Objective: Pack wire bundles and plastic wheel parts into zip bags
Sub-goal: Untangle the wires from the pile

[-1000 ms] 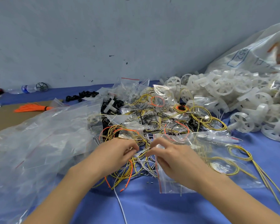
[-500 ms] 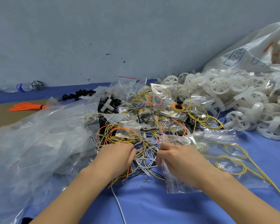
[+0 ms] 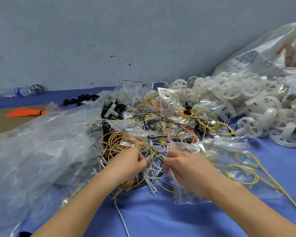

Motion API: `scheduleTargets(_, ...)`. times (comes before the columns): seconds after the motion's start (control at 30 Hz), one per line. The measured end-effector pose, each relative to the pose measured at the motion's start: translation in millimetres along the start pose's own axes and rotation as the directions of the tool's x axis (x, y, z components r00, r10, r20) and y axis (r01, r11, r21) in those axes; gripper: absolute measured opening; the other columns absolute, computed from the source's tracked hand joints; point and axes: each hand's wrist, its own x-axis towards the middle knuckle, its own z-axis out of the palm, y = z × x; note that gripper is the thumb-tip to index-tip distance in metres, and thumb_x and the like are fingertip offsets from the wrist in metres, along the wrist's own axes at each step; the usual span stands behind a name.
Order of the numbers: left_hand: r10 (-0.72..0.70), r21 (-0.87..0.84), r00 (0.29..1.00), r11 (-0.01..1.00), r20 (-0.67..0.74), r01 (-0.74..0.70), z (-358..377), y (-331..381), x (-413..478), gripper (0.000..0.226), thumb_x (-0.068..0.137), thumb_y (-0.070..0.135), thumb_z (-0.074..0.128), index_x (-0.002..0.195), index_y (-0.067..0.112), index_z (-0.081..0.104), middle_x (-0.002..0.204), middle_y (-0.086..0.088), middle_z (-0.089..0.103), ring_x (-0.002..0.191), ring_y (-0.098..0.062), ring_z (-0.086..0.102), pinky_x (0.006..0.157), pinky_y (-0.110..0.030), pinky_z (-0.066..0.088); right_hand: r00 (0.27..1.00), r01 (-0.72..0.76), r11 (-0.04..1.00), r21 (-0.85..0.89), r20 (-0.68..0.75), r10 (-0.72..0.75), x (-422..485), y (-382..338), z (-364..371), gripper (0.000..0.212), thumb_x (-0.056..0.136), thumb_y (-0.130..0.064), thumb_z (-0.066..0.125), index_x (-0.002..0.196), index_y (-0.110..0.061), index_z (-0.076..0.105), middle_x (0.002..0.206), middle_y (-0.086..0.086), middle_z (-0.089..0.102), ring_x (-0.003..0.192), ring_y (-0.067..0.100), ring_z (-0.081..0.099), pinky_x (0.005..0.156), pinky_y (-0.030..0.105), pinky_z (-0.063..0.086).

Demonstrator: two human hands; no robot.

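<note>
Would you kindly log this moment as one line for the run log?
left hand: grips wires | right hand: pinches zip bag edge | wheels: piled right, unpacked

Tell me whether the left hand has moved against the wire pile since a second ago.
Yes. The left hand has slid nearer the person, away from the orange wire loop in the tangle of wires it grips.

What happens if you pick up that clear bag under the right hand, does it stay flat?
Probably not. The clear bag looks thin and crinkled, so it would likely flop and sag. The yellow wire loops inside may slide toward the low end.
</note>
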Motion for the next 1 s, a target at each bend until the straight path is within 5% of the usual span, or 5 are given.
scheduleTargets(0.23,0.012,-0.504,0.995,0.862,-0.098,-0.060,-27.4,-15.2,4.8,0.016,0.090,0.031,0.065,0.081,0.018,0.066,0.053,0.010,0.055,0.041,-0.004,0.044,0.042,-0.020,0.040,0.980,-0.110,0.959,0.261,-0.132,0.148,8.3,-5.4,1.8,0.020,0.099,-0.028,0.041,0.105,-0.036,0.058,0.107,-0.017,0.062,0.097,0.012,0.060,0.079,0.036,0.049)
scheduleTargets(0.47,0.158,-0.340,0.940,0.903,-0.303,-0.262,-36.4,-13.6,-9.1,0.011,0.090,0.041,0.062,0.087,0.030,0.061,0.070,0.012,0.066,0.047,-0.002,0.052,0.047,-0.022,0.043,0.871,-0.150,0.889,0.433,-0.368,0.326,24.4,-18.4,-8.6,0.023,0.096,-0.044,0.042,0.108,-0.034,0.057,0.110,-0.017,0.055,0.086,0.014,0.061,0.073,0.038,0.049)
scheduleTargets(0.73,0.343,-0.108,0.812,0.892,-0.471,-0.440,-40.1,-2.1,-18.0,0.006,0.093,0.040,0.059,0.098,0.036,0.061,0.081,0.021,0.063,0.074,-0.003,0.061,0.065,-0.025,0.049,0.919,-0.043,0.975,0.218,-0.375,0.125,40.6,-29.5,-13.4,0.033,0.100,-0.046,0.046,0.125,-0.031,0.061,0.121,-0.014,0.057,0.088,0.016,0.067,0.063,0.038,0.054)
scheduleTargets(0.87,0.297,-0.227,0.807,0.858,-0.510,-0.460,-39.9,-0.2,-18.1,0.007,0.095,0.034,0.059,0.097,0.034,0.066,0.080,0.019,0.065,0.072,-0.003,0.062,0.059,-0.012,0.042,0.886,-0.076,0.949,0.308,-0.416,0.206,46.8,-28.1,-14.0,0.025,0.098,-0.039,0.054,0.115,-0.028,0.069,0.104,-0.012,0.066,0.087,0.016,0.066,0.067,0.035,0.052)
scheduleTargets(1.0,0.034,-0.538,0.842,0.755,-0.539,-0.375,-47.0,-3.6,-11.5,0.010,0.095,0.030,0.060,0.094,0.031,0.069,0.079,0.016,0.068,0.065,0.000,0.060,0.057,-0.012,0.045,0.841,-0.091,0.797,0.597,-0.383,0.383,47.7,-22.5,-17.0,0.016,0.096,-0.033,0.060,0.101,-0.024,0.072,0.087,-0.011,0.073,0.081,0.007,0.066,0.076,0.033,0.050)
